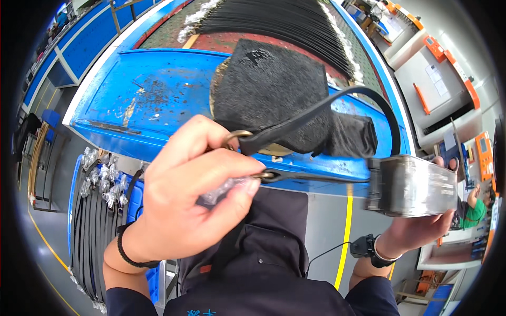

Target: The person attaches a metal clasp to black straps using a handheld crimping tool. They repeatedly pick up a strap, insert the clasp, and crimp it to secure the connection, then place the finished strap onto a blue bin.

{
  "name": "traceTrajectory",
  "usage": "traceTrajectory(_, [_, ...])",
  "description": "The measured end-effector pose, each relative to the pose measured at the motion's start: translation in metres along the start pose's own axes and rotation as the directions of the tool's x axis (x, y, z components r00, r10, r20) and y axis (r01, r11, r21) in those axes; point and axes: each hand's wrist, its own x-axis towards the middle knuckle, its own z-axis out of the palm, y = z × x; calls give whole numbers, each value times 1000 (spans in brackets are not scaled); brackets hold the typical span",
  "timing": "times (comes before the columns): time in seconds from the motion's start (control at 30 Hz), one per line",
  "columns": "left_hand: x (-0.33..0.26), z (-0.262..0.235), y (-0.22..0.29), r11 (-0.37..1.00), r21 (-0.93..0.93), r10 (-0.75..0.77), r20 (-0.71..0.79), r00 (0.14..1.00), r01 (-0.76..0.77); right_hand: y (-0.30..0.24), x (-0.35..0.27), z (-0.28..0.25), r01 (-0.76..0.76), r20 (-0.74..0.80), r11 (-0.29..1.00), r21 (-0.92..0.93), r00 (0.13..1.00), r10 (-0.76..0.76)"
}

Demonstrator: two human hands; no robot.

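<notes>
Left hand [195, 184], nearest, is clamped on the brass-fitted end of a black strap [300, 122], raised at the blue tabletop's [100, 113] near edge. Right hand [421, 227] grips a silver-and-black block [416, 184], to which the strap runs. Work on this strap is judged under way: fittings are on, but it is not yet laid down; anything further left cannot be determined. Strap appears narrow, dark, smooth, its upper run arched, its lower nearly straight.
</notes>
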Motion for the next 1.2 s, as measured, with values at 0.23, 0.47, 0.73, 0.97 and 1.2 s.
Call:
traceTrajectory(0.23, [2, 21, 10, 999, -3, 36, 118, 992, -36, 20, -15, 6, 47, 156, 981, -187, 988, -17])
traceTrajectory(0.47, [1, 20, 11, 998, 29, 44, 158, 986, -49, 27, -19, 12, -3, 140, 982, -187, 990, 30])
traceTrajectory(0.73, [1, 18, 8, 995, 39, 83, 158, 984, -90, 31, -19, 12, 3, 124, 979, -205, 992, 23])
traceTrajectory(0.97, [0, 16, 5, 992, 57, 102, 133, 986, -110, 29, -20, 10, 48, 145, 977, -207, 989, -18])
traceTrajectory(1.2, [-1, 17, 5, 990, 73, 108, 133, 985, -118, 29, -23, 10, 36, 162, 976, -216, 987, -1])
